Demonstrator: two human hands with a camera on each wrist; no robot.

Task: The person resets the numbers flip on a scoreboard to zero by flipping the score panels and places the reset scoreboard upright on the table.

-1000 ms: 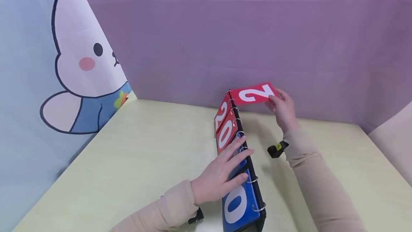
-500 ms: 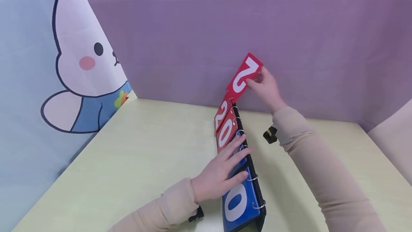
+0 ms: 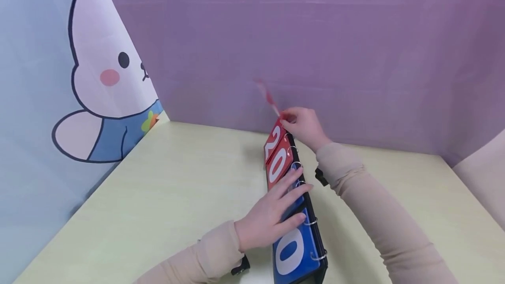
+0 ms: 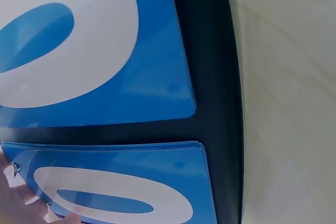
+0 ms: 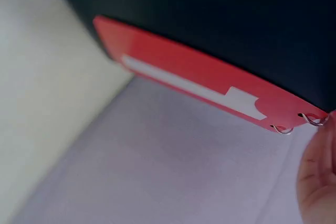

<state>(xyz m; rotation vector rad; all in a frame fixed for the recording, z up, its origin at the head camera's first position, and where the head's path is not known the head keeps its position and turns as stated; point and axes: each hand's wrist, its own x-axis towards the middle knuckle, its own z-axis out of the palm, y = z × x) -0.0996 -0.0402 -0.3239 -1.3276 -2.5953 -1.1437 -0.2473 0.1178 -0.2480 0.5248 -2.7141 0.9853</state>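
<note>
A flip scoreboard (image 3: 311,227) stands tent-like on the table, with red and blue number cards on metal rings along its top edge. My left hand (image 3: 268,218) lies with spread fingers across the blue cards and top edge. Under it, blue cards (image 4: 105,114) show white zeros. At the far end my right hand (image 3: 304,126) has its thumb and index finger right at the ring end of a motion-blurred red card (image 3: 269,96), whose free end points up-left, away from the hand; I cannot tell whether they pinch it. A red 2 card (image 3: 272,141) and 0 card (image 3: 279,163) face left.
On the scoreboard's back hangs another red card (image 5: 184,72) with a white 1. The pale table (image 3: 197,174) extends to both sides. A purple curtain (image 3: 315,34) rises close behind the far end, and a cartoon-printed blue cloth (image 3: 31,78) hangs at left.
The red 2 card has swung from the right side up over the top edge to the left. My right hand has moved left and down to the rings. The left hand stays put.
</note>
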